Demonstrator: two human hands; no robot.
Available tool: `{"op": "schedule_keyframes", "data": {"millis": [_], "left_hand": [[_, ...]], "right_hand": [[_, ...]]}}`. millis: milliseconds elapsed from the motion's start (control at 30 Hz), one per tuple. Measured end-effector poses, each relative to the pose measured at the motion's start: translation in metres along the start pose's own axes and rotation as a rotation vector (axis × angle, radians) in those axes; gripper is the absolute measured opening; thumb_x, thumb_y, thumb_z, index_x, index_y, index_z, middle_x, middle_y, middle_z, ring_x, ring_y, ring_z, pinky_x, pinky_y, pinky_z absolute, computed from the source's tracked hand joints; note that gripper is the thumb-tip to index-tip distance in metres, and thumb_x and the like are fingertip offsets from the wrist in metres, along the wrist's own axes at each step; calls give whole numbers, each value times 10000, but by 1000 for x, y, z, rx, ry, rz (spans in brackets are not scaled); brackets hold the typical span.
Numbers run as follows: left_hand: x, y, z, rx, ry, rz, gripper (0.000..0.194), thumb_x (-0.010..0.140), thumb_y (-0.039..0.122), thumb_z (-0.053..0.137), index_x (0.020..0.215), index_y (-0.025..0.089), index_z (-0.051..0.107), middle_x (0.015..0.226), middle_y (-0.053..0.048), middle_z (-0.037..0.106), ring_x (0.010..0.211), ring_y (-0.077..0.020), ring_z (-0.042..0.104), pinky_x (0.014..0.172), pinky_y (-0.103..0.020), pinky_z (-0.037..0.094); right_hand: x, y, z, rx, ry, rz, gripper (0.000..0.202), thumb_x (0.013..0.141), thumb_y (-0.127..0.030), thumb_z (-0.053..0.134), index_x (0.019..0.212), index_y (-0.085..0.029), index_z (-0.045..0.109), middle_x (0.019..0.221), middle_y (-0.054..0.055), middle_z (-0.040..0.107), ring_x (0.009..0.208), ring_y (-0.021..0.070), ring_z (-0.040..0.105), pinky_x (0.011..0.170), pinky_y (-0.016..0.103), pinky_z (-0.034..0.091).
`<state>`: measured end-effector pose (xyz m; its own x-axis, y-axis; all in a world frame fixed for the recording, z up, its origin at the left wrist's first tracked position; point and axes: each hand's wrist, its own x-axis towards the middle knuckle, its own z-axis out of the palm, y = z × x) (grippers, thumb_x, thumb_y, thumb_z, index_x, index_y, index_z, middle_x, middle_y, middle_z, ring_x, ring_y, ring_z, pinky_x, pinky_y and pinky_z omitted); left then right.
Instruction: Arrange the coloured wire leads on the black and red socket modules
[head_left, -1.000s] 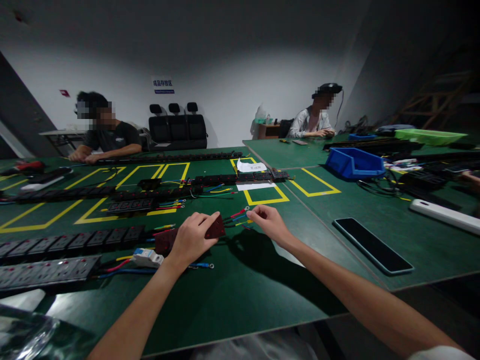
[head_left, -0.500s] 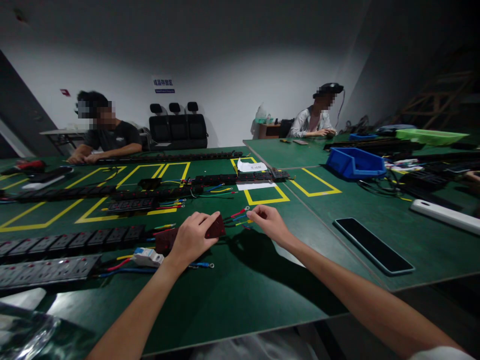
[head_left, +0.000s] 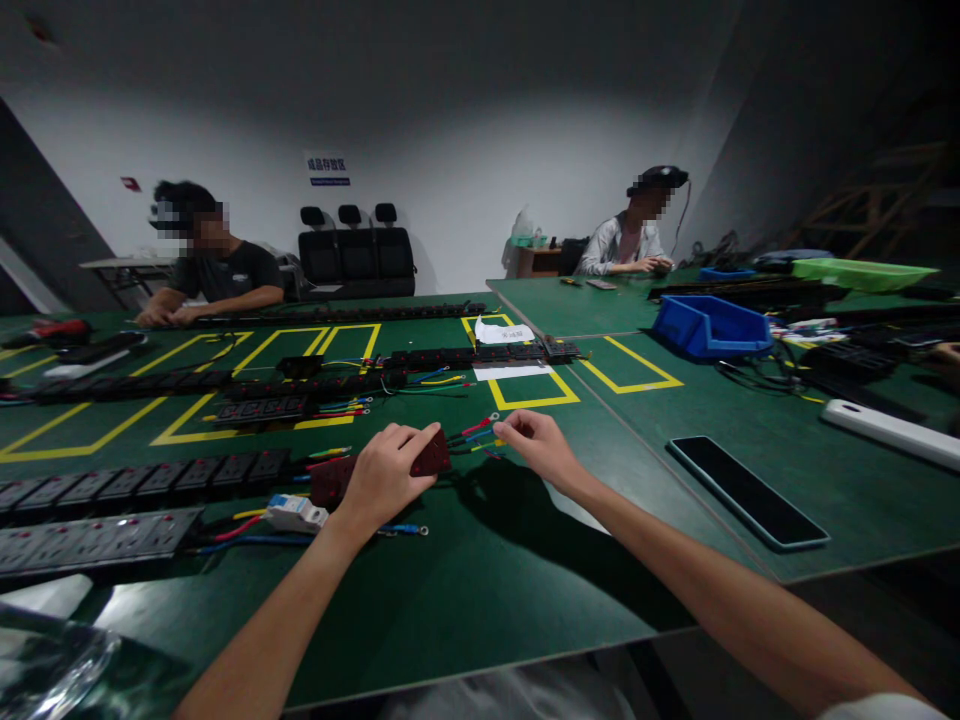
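Smooth green tabletop (head_left: 420, 620) — faintly glossy, red strip (head_left: 431, 456) — plastic, shiny metal ring terminal (head_left: 493, 416)

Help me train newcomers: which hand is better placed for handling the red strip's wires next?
Probably the right hand: its fingertips are at the wire ends, while the left hand holds the red strip.

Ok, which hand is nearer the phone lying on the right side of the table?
Right. The right hand is left of the phone, at the coloured wires; the left hand is farther left, on the dark red strip.
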<state>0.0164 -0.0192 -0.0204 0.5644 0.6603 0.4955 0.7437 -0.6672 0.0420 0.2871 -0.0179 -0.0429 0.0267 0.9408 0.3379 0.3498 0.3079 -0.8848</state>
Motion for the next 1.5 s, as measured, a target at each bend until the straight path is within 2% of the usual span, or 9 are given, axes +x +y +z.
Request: {"op": "schedule_keyframes", "data": {"millis": [467,767,867,1033,1167,1233,1400,1500], "left_hand": [[0,0,0,-1,1,5,695,762,158,802,1411,181,553,1090,-98,680,986,-274,610,863,-407,522],[-1,0,0,-6,13,12,720,751,157,814,1418,218,548,1081,-77,672,982,-264,606,859,-387,520],[-1,0,1,-9,2,9,711,756,153,810,1416,196,551,1079,-82,676,979,-267,604,858,-391,520],[-1,1,2,-15,-6,8,714,748,150,815,1412,192,557,1085,-88,681,986,-272,609,849,-397,526],[0,1,1,-16,1,4,711,753,144,806,1416,201,555,1082,-88,681,982,-269,611,848,-396,528],[0,1,1,-20,5,5,711,755,146,806,1417,199,552,1086,-89,680,984,-269,612,847,-394,528],[0,1,0,-26,9,8,731,744,148,821,1421,200,550,1090,-87,678,990,-270,613,858,-392,526],[-1,1,-1,-30,11,5,742,737,151,832,1421,187,548,1098,-92,678,997,-275,610,863,-400,529]], "right_hand": [[-1,-1,0,5,-4,-5,341,828,-495,678,681,-191,627,592,-18,534,550,133,443,518,270,308],[-1,0,-1,-29,-12,-27,333,858,-487,659,703,-194,628,608,-15,549,560,141,460,526,277,323],[-4,-2,-1,-113,7,-93,292,884,-451,646,736,-199,633,647,-3,568,596,153,487,551,285,348],[-12,-13,-1,-292,59,-296,242,924,-379,614,745,-217,610,720,17,567,659,165,495,619,300,380],[-14,-17,-1,-297,72,-335,251,932,-375,600,737,-218,596,713,16,552,646,161,479,606,299,368],[-12,-15,0,-266,75,-300,259,923,-397,610,738,-216,603,701,13,552,639,160,480,599,300,359],[-5,-6,0,-24,42,-30,348,838,-512,667,682,-208,603,597,-11,513,558,146,442,531,290,313],[0,-5,-3,103,81,61,353,818,-538,662,699,-215,581,605,-24,481,534,136,409,506,286,315]]}}
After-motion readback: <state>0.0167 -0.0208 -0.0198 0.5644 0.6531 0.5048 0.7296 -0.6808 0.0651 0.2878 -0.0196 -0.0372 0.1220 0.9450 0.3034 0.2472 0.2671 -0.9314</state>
